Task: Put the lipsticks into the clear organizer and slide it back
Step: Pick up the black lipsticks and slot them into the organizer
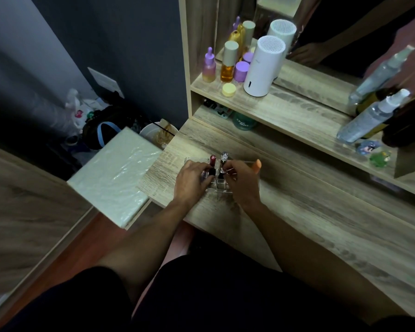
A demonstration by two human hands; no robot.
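Observation:
The clear organizer stands on the wooden vanity desk, near its left front part. Two lipsticks stand upright in it: a red-capped lipstick on the left and a silver-capped lipstick on the right. My left hand wraps the organizer's left side, with its fingers at the base of the red-capped lipstick. My right hand covers the right side, its fingers pinched at the base of the silver-capped lipstick. Both hands hide most of the organizer.
A raised shelf behind carries a purple dropper bottle, an amber bottle, a purple jar, a white cylinder, a yellow lid and spray bottles. A mirror rises behind. A plastic-wrapped white stool stands left.

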